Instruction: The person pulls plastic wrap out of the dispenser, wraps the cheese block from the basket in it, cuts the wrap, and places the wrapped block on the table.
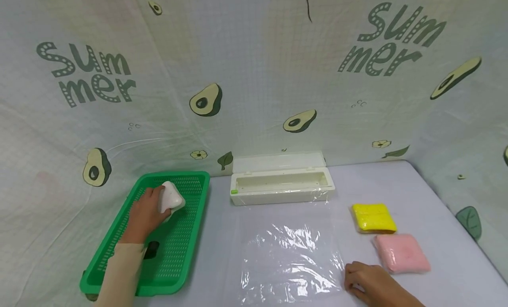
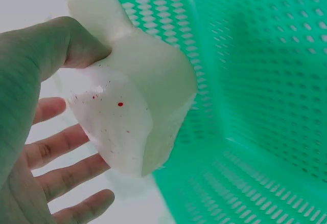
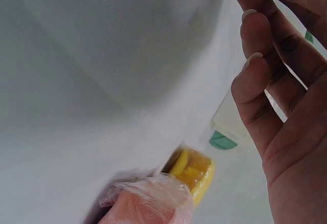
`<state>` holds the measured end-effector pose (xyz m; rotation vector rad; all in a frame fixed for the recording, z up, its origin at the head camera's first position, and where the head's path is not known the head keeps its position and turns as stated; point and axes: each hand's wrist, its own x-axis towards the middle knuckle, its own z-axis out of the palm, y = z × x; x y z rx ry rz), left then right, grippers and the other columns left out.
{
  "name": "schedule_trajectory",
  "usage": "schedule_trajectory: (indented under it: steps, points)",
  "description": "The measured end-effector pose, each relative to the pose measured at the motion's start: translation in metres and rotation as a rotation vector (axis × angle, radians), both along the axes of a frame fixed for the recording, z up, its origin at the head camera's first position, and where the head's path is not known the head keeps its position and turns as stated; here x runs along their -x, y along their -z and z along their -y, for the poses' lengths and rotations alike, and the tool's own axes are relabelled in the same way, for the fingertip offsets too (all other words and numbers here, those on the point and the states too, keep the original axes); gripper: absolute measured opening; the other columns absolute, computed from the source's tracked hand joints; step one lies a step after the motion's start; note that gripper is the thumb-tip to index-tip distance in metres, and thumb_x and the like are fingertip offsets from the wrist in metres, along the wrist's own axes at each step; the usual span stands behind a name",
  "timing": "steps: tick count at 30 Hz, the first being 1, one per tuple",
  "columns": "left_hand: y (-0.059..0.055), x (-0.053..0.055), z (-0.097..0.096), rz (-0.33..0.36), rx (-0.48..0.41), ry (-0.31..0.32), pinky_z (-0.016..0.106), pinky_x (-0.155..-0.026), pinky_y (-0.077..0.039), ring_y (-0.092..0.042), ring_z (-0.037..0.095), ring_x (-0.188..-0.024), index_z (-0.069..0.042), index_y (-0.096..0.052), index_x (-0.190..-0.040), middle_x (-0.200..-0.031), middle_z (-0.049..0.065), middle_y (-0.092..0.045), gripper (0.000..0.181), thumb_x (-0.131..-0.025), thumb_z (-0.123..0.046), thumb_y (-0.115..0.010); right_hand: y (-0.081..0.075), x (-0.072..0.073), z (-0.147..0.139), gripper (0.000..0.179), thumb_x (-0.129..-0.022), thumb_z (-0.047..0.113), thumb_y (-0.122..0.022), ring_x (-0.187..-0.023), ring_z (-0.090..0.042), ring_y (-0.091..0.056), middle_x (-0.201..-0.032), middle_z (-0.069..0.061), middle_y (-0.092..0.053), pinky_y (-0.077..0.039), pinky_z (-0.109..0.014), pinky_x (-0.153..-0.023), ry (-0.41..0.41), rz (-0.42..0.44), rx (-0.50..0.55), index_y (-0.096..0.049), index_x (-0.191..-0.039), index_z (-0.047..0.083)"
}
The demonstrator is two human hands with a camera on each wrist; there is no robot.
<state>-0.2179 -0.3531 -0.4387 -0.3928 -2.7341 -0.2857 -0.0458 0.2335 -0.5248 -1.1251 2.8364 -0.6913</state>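
Observation:
My left hand [image 1: 144,214] grips a white block [image 1: 171,197] with rounded edges at the green basket. In the left wrist view the thumb presses on the white block [image 2: 127,96], which carries small red specks; the other fingers spread behind and below it. A sheet of clear plastic wrap [image 1: 289,258] lies on the table, stretching from the front of a long white wrap dispenser [image 1: 283,196]. At the sheet's right edge, my right hand [image 1: 371,282] has its fingers curled and seems to pinch the wrap. The right wrist view shows the right hand [image 3: 286,81] with thumb and forefinger together, partly cut off.
The green basket [image 1: 194,236] stands at the left, with a dark thing [image 1: 151,249] beside the left wrist. A yellow block [image 1: 374,218] and a pink block [image 1: 402,253], both wrapped in clear film, lie at the right. Behind the table hangs a printed cloth [image 1: 254,77].

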Motion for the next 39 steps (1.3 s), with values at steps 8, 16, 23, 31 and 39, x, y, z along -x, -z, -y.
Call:
schedule_trajectory:
  steps: [8,16,23,31,39]
  points:
    - [-0.024,-0.016,-0.028,-0.118,-0.033,0.028,0.057,-0.064,-0.044,-0.055,0.041,-0.085,0.002,-0.049,-0.124,-0.104,0.024,-0.052,0.072,-0.062,-0.014,-0.082,0.004,-0.002,0.001,0.027,-0.064,0.011,-0.079,-0.068,0.006,-0.048,-0.082,0.024,-0.049,-0.035,-0.007,-0.056,-0.005,-0.080,0.027,-0.063,-0.074,0.030]
    - [-0.046,-0.030,-0.061,-0.208,-0.024,0.076,0.054,-0.068,-0.044,-0.056,0.038,-0.084,0.000,-0.050,-0.123,-0.103,0.021,-0.054,0.074,-0.059,-0.015,-0.084,0.006,0.000,0.000,0.026,-0.062,0.013,-0.079,-0.071,0.007,-0.048,-0.082,0.024,-0.049,-0.035,-0.008,-0.057,0.001,-0.131,0.029,-0.063,-0.072,0.031]
    - [-0.052,-0.046,-0.105,-0.284,0.017,0.154,0.052,-0.078,-0.044,-0.054,0.035,-0.092,-0.001,-0.051,-0.121,-0.105,0.018,-0.054,0.075,-0.057,-0.019,-0.086,0.005,-0.001,-0.001,0.028,-0.062,0.011,-0.080,-0.070,0.006,-0.047,-0.082,0.023,-0.048,-0.035,-0.009,-0.055,-0.026,-0.143,0.034,-0.063,-0.072,0.031]
    - [-0.019,-0.068,-0.175,-0.192,0.044,0.320,0.047,-0.090,-0.039,-0.053,0.028,-0.099,-0.004,-0.049,-0.126,-0.111,0.011,-0.054,0.070,-0.064,-0.024,-0.076,0.005,-0.001,-0.001,0.026,-0.066,0.012,-0.078,-0.070,0.007,-0.047,-0.083,0.024,-0.049,-0.039,-0.013,-0.054,0.008,-0.066,0.007,-0.064,-0.073,0.032]
    - [0.020,-0.093,-0.236,-0.041,0.092,0.417,0.045,-0.097,-0.034,-0.049,0.021,-0.109,-0.010,-0.047,-0.129,-0.116,0.006,-0.052,0.075,-0.064,-0.032,-0.078,0.004,-0.004,0.002,0.028,-0.063,0.010,-0.080,-0.069,0.007,-0.047,-0.082,0.023,-0.049,-0.035,-0.008,-0.056,0.004,-0.080,0.034,-0.063,-0.073,0.030]
